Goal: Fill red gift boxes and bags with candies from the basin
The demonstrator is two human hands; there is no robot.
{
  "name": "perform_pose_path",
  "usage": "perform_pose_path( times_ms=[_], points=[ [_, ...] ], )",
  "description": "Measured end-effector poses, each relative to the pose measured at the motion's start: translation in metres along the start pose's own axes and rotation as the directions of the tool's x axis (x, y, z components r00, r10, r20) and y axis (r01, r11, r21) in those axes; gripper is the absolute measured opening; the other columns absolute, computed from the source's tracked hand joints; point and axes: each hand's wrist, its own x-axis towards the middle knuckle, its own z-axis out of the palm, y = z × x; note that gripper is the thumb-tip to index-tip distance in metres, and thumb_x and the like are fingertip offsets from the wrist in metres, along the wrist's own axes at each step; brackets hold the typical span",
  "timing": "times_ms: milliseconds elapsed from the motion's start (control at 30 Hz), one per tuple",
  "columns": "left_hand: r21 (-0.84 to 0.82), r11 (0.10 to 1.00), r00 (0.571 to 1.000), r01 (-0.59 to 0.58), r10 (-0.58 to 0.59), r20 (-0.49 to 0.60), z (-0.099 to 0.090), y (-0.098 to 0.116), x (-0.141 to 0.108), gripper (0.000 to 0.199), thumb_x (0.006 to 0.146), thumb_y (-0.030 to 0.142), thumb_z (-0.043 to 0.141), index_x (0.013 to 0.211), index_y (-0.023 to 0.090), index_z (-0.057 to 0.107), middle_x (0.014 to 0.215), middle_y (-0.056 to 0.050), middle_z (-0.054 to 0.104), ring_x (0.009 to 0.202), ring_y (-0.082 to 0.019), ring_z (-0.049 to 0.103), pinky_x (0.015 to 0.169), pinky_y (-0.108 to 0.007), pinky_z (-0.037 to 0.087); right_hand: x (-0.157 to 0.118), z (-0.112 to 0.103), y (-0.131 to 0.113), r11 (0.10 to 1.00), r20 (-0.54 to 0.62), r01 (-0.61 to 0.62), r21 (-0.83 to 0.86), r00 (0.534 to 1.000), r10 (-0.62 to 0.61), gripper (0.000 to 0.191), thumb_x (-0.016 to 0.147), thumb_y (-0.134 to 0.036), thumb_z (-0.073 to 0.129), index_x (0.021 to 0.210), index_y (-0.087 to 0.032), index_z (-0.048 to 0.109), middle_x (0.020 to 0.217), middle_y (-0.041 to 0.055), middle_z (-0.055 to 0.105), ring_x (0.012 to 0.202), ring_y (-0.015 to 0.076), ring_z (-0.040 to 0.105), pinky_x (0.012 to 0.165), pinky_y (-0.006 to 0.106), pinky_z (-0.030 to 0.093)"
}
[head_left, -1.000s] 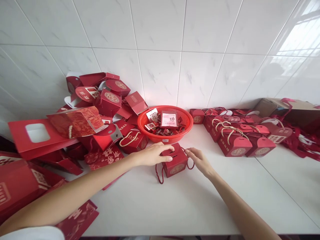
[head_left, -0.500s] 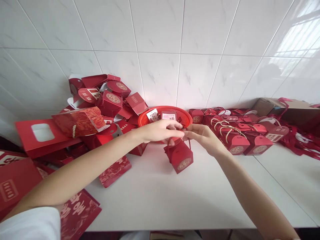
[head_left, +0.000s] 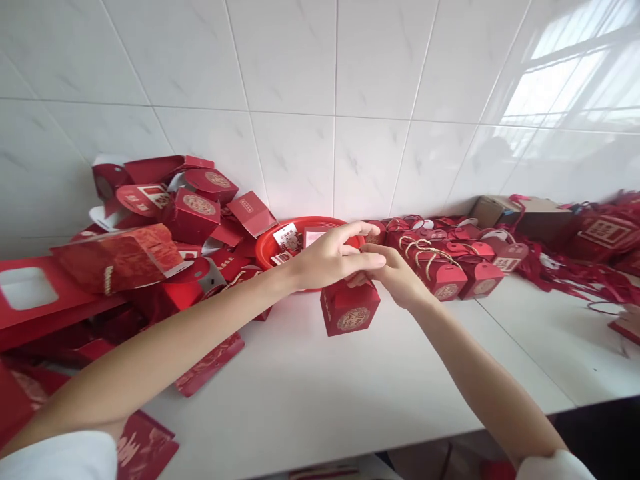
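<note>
A small red gift box (head_left: 351, 313) with a round gold emblem hangs or stands just above the white table, in front of the red plastic basket (head_left: 265, 240). My left hand (head_left: 337, 257) is over the box's top, fingers pointing right and partly bent. From the right, my right hand (head_left: 395, 277) reaches in, its fingers curled round the top of the box beneath my left hand. The two hands overlap, so the box's closure and its cord are hidden. Printed cards (head_left: 287, 237) lie in the basket behind.
Unfinished-looking red cartons (head_left: 195, 213) are heaped at the left. Red boxes with rope handles (head_left: 445, 283) stand in rows at the right, before a brown cardboard box (head_left: 500, 210) and red ribbons (head_left: 550, 267). Another person's hand (head_left: 631, 317) shows at the right edge. A tiled wall rises behind.
The view has turned to the right. My hands have closed together over the box top, and the box, tilted before, is now more level. The cord between my hands is no longer visible.
</note>
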Motion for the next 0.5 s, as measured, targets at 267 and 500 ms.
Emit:
perform_pose_path(
  times_ms=[267, 500],
  points=[
    [0.236, 0.964, 0.99, -0.123, 0.105, 0.091, 0.01, 0.006, -0.017, 0.061, 0.085, 0.044, 0.066, 0.142, 0.028, 0.051, 0.148, -0.007, 0.052, 0.132, -0.032, 0.054, 0.105, -0.047, 0.052, -0.038, -0.031, 0.003, 0.999, -0.304, 0.015, -0.036, 0.952, -0.025, 0.011, 0.072, -0.028, 0.067, 0.078, -0.018, 0.067, 0.06, -0.0007, 0.065, 0.055, 0.0138, 0.06, 0.059, 0.028, 0.051],
    [0.558, 0.83, 0.998, 0.0, -0.037, 0.055, -0.029, 0.006, -0.055, 0.042, 0.079, 0.058, 0.066, 0.113, 0.034, 0.073, 0.124, -0.002, 0.069, 0.115, -0.029, 0.065, 0.097, -0.039, 0.055, -0.093, -0.146, -0.028, 0.992, -0.786, 0.069, -0.107, 0.605, -0.127, 0.005, 0.067, -0.015, 0.066, 0.071, -0.015, 0.069, 0.051, 0.0017, 0.059, 0.043, 0.0101, 0.053, 0.042, 0.023, 0.038]
  ],
)
